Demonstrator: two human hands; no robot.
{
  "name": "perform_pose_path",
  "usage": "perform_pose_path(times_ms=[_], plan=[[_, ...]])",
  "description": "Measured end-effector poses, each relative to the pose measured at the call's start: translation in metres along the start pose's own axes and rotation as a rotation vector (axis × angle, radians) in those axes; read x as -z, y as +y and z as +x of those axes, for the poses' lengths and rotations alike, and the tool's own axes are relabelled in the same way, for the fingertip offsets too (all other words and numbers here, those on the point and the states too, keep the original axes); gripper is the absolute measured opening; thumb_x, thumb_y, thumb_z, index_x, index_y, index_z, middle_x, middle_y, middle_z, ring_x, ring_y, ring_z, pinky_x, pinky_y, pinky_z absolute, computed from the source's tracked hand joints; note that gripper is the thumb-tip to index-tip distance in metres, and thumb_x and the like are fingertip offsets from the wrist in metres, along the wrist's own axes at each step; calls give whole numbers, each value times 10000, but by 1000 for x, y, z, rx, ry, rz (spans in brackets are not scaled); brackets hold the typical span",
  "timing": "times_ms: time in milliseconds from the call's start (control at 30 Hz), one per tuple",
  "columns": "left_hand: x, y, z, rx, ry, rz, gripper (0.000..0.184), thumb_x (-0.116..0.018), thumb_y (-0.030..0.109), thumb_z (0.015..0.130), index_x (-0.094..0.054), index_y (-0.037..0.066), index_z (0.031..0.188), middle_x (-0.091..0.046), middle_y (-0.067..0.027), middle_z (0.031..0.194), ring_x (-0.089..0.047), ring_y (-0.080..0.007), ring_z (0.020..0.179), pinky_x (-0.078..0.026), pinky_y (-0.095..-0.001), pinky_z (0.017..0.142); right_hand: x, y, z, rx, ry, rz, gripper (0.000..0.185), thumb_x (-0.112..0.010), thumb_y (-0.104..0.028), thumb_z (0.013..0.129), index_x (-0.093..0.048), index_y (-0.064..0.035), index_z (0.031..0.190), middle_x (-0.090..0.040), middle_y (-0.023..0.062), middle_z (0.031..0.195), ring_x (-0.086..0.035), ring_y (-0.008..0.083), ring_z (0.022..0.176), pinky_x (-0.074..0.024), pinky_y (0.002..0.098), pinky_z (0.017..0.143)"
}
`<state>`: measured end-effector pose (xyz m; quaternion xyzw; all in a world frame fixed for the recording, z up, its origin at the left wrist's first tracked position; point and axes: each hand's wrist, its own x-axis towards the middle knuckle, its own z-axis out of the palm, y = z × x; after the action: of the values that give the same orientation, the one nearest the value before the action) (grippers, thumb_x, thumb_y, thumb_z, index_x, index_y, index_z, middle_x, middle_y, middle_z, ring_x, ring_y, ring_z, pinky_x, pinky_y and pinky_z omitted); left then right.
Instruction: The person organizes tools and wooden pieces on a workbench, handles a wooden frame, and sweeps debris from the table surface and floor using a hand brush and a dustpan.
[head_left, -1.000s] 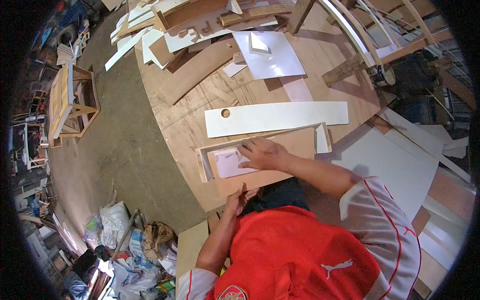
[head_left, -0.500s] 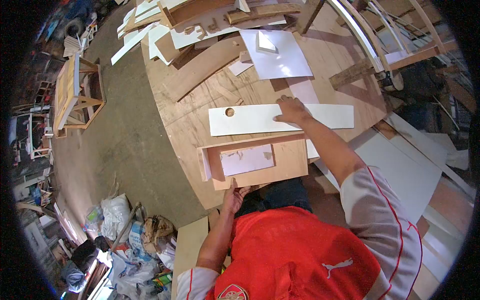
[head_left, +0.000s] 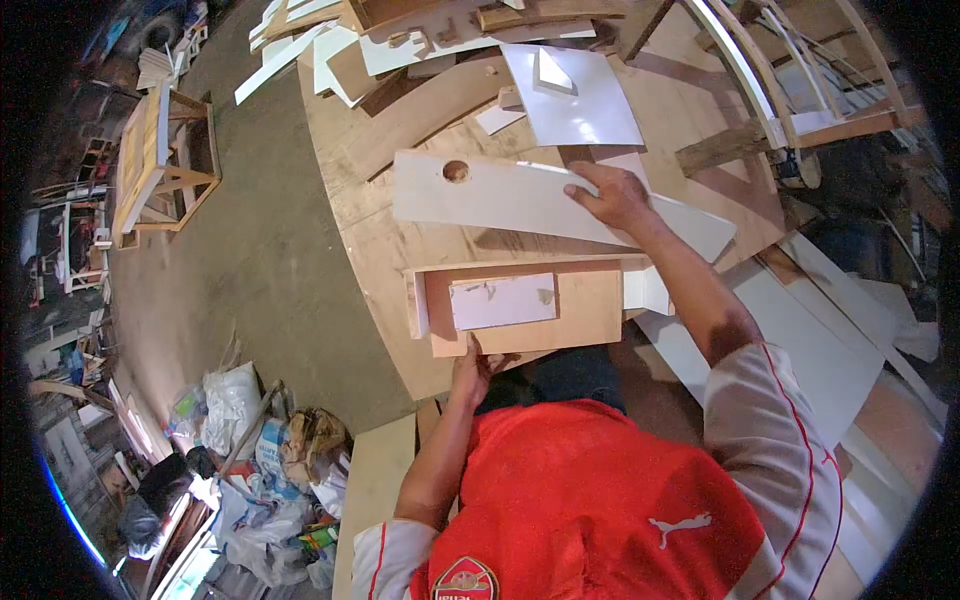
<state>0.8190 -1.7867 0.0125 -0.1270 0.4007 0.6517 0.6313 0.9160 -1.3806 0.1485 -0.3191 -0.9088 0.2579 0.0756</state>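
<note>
A long white board (head_left: 500,197) with a round hole near its left end is lifted at a tilt above the table. My right hand (head_left: 617,197) grips it by its far edge, right of the middle. Nearer to me lies a shallow wooden tray-like piece (head_left: 590,310) with raised sides at the back and left. A smaller white panel (head_left: 503,302) with rough, chipped patches rests in it. My left hand (head_left: 474,374) holds the near edge of the wooden piece, thumb on top, other fingers partly hidden below.
The plywood table (head_left: 375,270) carries a glossy white sheet (head_left: 570,95) with a small white wedge (head_left: 553,72) on it. Several board offcuts are piled at the back. A wooden frame (head_left: 170,165) stands on the floor at left, and plastic bags (head_left: 235,410) lie lower left.
My right hand has raised the white board off the table and tilted it, its left end swinging up and away. My left hand stays at the wooden piece's near edge.
</note>
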Motion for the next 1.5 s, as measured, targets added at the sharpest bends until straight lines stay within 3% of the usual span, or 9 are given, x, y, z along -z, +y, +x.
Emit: perform_pose_path(times_ms=[433, 633, 867, 967, 1067, 1200, 1267, 1433, 1500], plan=[[9, 9, -1, 159, 149, 68, 672, -484, 564, 1002, -515, -67, 1230, -687, -222, 1008, -701, -383, 952, -554, -476, 934, -18, -117, -30, -75, -626, -97, 582, -379, -564, 1013, -633, -105, 1263, -706, 212, 1030, -668, 400, 994, -521, 516, 874], [36, 33, -16, 171, 300, 243, 587, -648, 549, 934, -558, -25, 1017, -667, -164, 955, -714, -295, 861, -574, -387, 749, -32, -112, -39, -103, -478, -79, 531, -444, -520, 1006, -641, -73, 1214, -690, 208, 1022, -655, 395, 999, -515, 520, 878], [24, 64, -34, -106, 677, 757, 643, -859, 339, 793, -483, -15, 1176, -602, -96, 956, -627, -188, 833, -541, -328, 736, -70, -82, -67, 159, 59, -181, 396, -657, -455, 894, -693, -80, 1015, -643, 141, 1097, -600, 347, 1036, -507, 463, 883], [19, 68, -25, -298, 782, 920, 746, -877, 285, 777, -436, -13, 1300, -594, -112, 1032, -613, -188, 903, -526, -314, 775, -51, -61, -90, -40, 233, -166, 457, -699, -446, 859, -670, -90, 1143, -617, 152, 1204, -549, 362, 1172, -428, 489, 1016], [64, 64, -1, -497, 730, 943, 832, -862, 234, 793, -377, -18, 1420, -593, -125, 1084, -609, -200, 937, -514, -309, 809, -32, 7, -162, -253, 715, -12, 460, -819, -149, 754, -569, -79, 1133, -574, 151, 1135, -532, 359, 1109, -406, 475, 993], [23, 86, -1, -462, 575, 835, 822, -791, 68, 823, -313, -84, 1473, -639, -180, 1150, -655, -241, 992, -518, -323, 826, -24, 73, -278, -947, 980, 501, 523, -641, 31, 729, -461, 8, 1219, -529, 137, 1157, -517, 279, 1098, -437, 396, 935], [35, 87, 13, -453, 589, 720, 758, -757, 29, 833, -338, -100, 1452, -660, -175, 1104, -668, -225, 958, -526, -323, 796, -22, 68, -304, -1245, 444, 563, 559, -619, 26, 707, -470, 26, 1246, -561, 145, 1124, -554, 267, 1052, -474, 389, 892], [8, 94, 18, -466, 586, 662, 421, -594, -17, 922, -477, -34, 1326, -639, -84, 980, -645, -233, 894, -537, -343, 833, -81, 143, -344, -672, -268, 256, 512, -601, -25, 767, -568, 38, 1274, -647, 239, 1141, -629, 348, 1038, -499, 414, 927], [57, 71, 39, -486, 641, 642, 387, -575, -21, 934, -490, -17, 1312, -621, -84, 1069, -626, -226, 970, -520, -344, 883, -96, 238, -376, -837, -166, -199, 455, -619, -94, 827, -596, 33, 1262, -639, 304, 1173, -632, 433, 1065, -505, 457, 925]])
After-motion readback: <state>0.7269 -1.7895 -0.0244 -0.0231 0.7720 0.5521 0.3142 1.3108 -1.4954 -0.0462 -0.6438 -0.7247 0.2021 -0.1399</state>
